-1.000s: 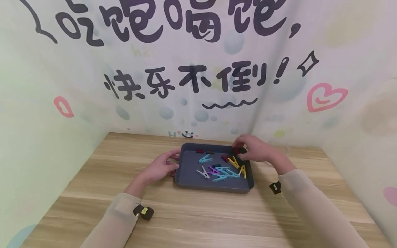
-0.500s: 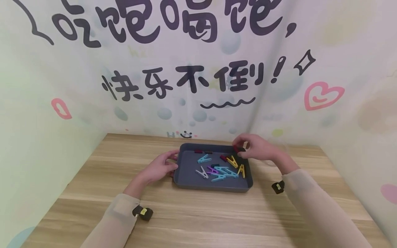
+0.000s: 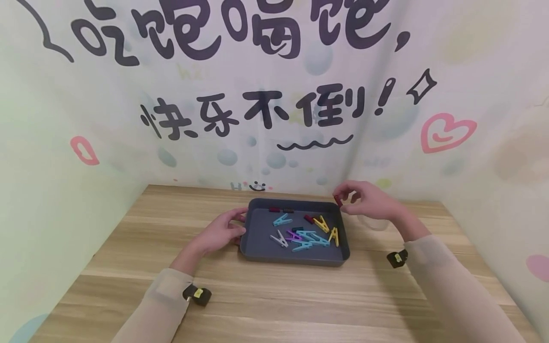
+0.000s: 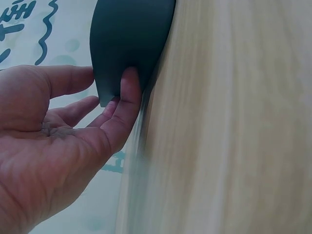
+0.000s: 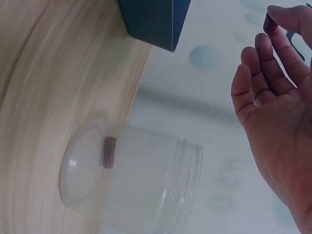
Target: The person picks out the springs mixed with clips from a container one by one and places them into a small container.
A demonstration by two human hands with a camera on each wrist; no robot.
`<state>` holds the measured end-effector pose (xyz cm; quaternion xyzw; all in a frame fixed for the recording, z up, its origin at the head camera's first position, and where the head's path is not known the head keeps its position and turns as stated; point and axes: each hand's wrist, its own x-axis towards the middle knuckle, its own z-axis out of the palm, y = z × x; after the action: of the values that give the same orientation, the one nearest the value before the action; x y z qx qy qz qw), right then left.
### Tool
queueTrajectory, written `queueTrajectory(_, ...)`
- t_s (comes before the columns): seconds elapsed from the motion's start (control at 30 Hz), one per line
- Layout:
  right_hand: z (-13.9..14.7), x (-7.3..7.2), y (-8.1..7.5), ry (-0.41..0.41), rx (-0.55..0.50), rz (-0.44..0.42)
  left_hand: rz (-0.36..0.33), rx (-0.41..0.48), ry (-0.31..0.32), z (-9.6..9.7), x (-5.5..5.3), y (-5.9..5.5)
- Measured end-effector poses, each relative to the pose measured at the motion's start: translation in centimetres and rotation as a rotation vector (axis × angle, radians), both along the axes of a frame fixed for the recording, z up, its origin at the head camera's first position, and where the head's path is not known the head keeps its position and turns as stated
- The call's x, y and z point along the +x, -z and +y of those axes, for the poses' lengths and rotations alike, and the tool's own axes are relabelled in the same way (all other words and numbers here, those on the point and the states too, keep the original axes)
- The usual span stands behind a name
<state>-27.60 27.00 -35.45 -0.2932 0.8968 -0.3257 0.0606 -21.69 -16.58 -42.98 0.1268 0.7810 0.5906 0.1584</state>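
Observation:
My right hand (image 3: 369, 202) pinches a small dark red cylinder (image 5: 269, 24) between thumb and fingertip, just beyond the right rim of the grey tray (image 3: 296, 261). Its other fingers are spread in the right wrist view. At the tray's left end, my left hand (image 3: 220, 233) rests its fairly straight fingers (image 4: 129, 92) against the outer wall, some tips hidden behind it. Inside the tray lie light blue clothespins (image 3: 319, 239), yellow clothespins (image 3: 335, 236), a white clothespin (image 3: 280, 238), a purple clothespin (image 3: 294, 235) and dark red cylinders (image 3: 274, 209).
A clear jar (image 5: 151, 170) stands to the right of the tray, and a reddish-brown cylinder (image 5: 109, 152) shows through its wall near the base. The wooden table (image 3: 274, 305) ends at a printed wall cloth (image 3: 206, 162) close behind the tray.
My right hand has lifted away from the tray's far right corner and moved right past the rim, carrying the dark red cylinder. The left hand stays at the tray's left end.

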Motion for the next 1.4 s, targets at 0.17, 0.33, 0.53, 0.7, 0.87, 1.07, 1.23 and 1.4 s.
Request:
queueTrajectory(0.17, 1.3, 0.1, -0.4, 0.005, -0.010, -0.003, -0.001, -0.006, -0.003, 0.0, 0.0, -0.1)
queueTrajectory(0.33, 2.7, 0.2, -0.4, 0.034, -0.014, -0.007, 0.000, -0.004, -0.002, 0.0, 0.1, 0.0)
queueTrajectory(0.53, 4.4, 0.5, -0.8, 0.083, -0.020, -0.005, 0.002, -0.012, -0.001, -0.1, 0.2, -0.1)
queueTrajectory(0.7, 5.8, 0.8, -0.9, 0.112, -0.032, -0.002, 0.004, -0.021, -0.003, -0.1, 0.2, 0.0)
queueTrajectory(0.87, 7.0, 1.0, -1.0, 0.133, -0.029, 0.001, 0.008, -0.012, -0.002, -0.1, 0.2, 0.0)
queueTrajectory(1.07, 8.5, 1.1, -0.9, 0.133, -0.031, 0.043, 0.011, -0.010, -0.001, -0.1, 0.2, 0.0)
queueTrajectory(1.23, 9.9, 1.1, -0.7, 0.149, -0.030, 0.064, 0.003, -0.017, -0.006, -0.1, 0.1, 0.1)
queueTrajectory(1.4, 10.9, 1.0, -0.6, 0.168, -0.028, 0.073, -0.002, -0.019, -0.014, 0.0, 0.0, 0.1)
